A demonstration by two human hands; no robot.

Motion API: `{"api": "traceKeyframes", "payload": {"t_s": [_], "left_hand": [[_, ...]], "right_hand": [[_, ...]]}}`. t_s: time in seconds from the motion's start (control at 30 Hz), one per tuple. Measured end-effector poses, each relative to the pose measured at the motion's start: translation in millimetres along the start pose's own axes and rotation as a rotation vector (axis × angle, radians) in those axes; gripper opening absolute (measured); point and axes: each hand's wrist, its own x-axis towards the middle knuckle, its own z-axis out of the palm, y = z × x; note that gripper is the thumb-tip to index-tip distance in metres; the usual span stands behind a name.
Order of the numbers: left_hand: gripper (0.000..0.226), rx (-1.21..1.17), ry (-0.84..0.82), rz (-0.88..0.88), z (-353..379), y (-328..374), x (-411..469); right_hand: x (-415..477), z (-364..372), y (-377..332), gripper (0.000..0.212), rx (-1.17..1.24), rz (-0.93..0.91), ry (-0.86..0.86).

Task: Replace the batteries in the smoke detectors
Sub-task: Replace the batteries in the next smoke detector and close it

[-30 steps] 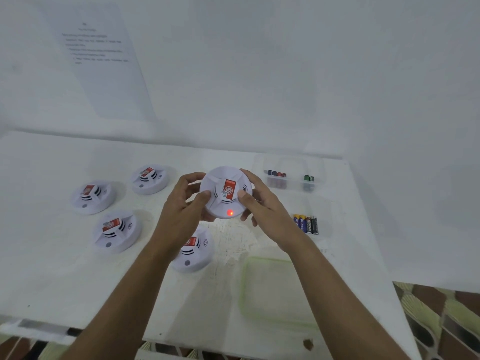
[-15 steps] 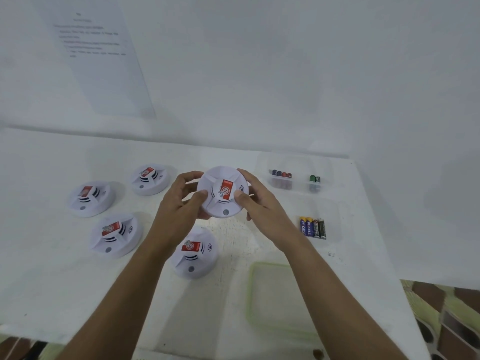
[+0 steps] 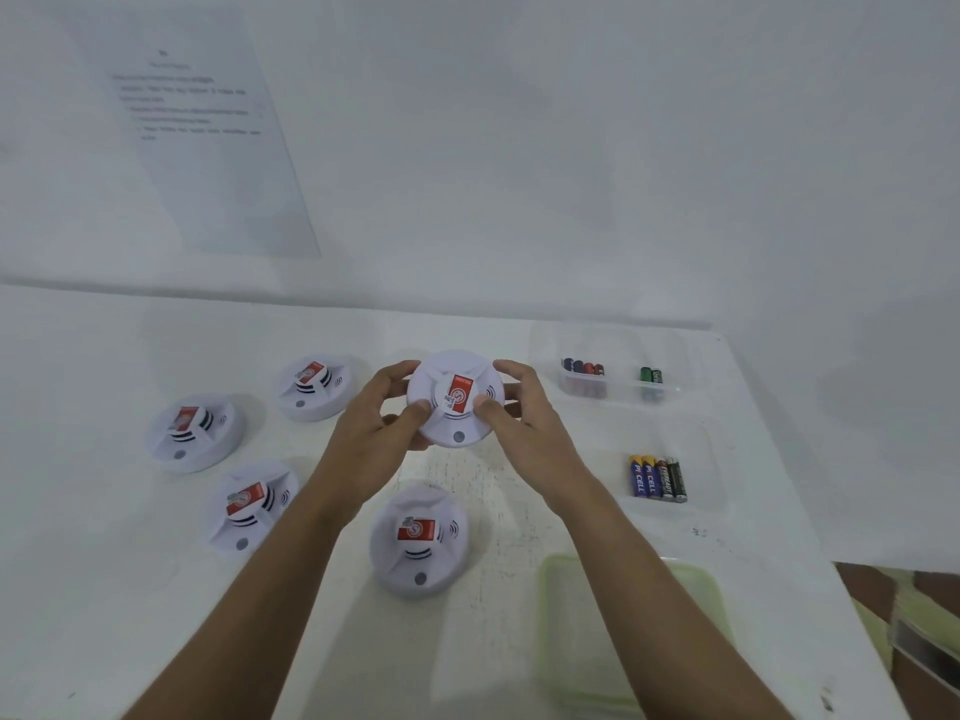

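Observation:
A round white smoke detector with a red label is held face up above the table between both hands. My left hand grips its left edge and my right hand grips its right edge, each with a thumb on its face. Its small indicator near the front is dark. Several more white detectors lie on the table: one just below my hands, others at left. Several loose batteries lie side by side to the right.
A clear plastic tray at the back right holds several batteries in two compartments. A pale green lid or container lies near the front right edge. A printed sheet hangs on the white wall. The table's right edge drops to a patterned floor.
The held detector's red light, lit one second ago, is now off. My hands have kept the same grip, shifting the detector only slightly.

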Motion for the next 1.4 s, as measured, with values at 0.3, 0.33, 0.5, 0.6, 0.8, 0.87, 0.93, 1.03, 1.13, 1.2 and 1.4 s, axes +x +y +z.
{"api": "traceKeyframes", "payload": {"t_s": [0.3,0.33,0.5,0.6,0.8,0.87,0.93,1.03,1.13,1.2,1.4], "left_hand": [[0.052,-0.028,-0.009,-0.031,-7.5,-14.4,14.5],[0.051,-0.030,-0.007,-0.029,-8.0,-16.4,15.9],[0.034,-0.009,-0.005,-0.004,-9.2,-27.7,24.5],[0.028,0.003,0.021,0.007,-5.9,-30.5,32.1],[0.025,0.146,0.027,-0.027,1.2,-53.2,57.8],[0.028,0.242,0.004,-0.001,4.4,-60.2,64.1],[0.032,0.315,0.008,0.037,8.9,-64.5,69.6],[0.033,0.380,0.069,0.088,13.9,-74.6,78.4],[0.038,0.463,0.131,0.116,18.6,-83.3,82.0],[0.033,0.489,0.143,0.123,21.4,-84.0,82.1],[0.033,0.465,0.119,0.036,20.6,-86.6,81.6]], "right_hand": [[10.0,13.4,7.4,0.036,-0.004,0.068,0.034],[10.9,14.7,8.2,0.037,-0.009,0.073,0.038],[15.9,23.8,11.4,0.054,-0.067,0.075,0.069],[21.5,32.1,17.0,0.062,-0.089,0.071,0.120],[47.0,56.1,34.5,0.058,-0.200,0.101,0.253],[54.3,61.5,39.8,0.055,-0.314,0.138,0.281],[58.4,63.5,43.1,0.050,-0.382,0.163,0.300],[63.0,64.1,45.1,0.040,-0.439,0.162,0.328],[64.7,64.1,44.8,0.048,-0.481,0.182,0.322],[65.3,62.5,45.2,0.051,-0.481,0.186,0.321],[66.5,59.4,46.5,0.054,-0.499,0.199,0.281]]}}
